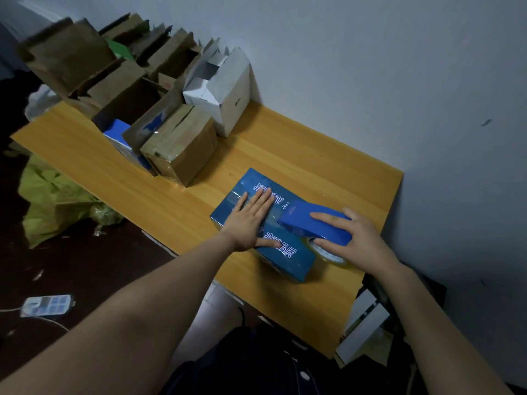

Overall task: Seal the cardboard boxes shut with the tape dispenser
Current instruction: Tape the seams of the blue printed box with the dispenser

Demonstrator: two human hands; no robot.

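Tape dispenser (296,220) gripped in our right hand (362,240), on the blue box (288,260) beneath our flat, spread left hand (251,220).

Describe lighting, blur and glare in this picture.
Head view: dim, flat light with soft shadows; the far brown boxes are smeared by blur; the blue box and tape dispenser are sharp; faint sheen on the box's tape; frame tilted.

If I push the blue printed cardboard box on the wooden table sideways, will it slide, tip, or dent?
It would probably slide rather than tip: the blue printed cardboard box lies low and flat on the smooth wooden table. Its glossy, tape-covered top looks slippery, so the flat left hand pressing it likely helps. The cardboard may dent under hard pressure.
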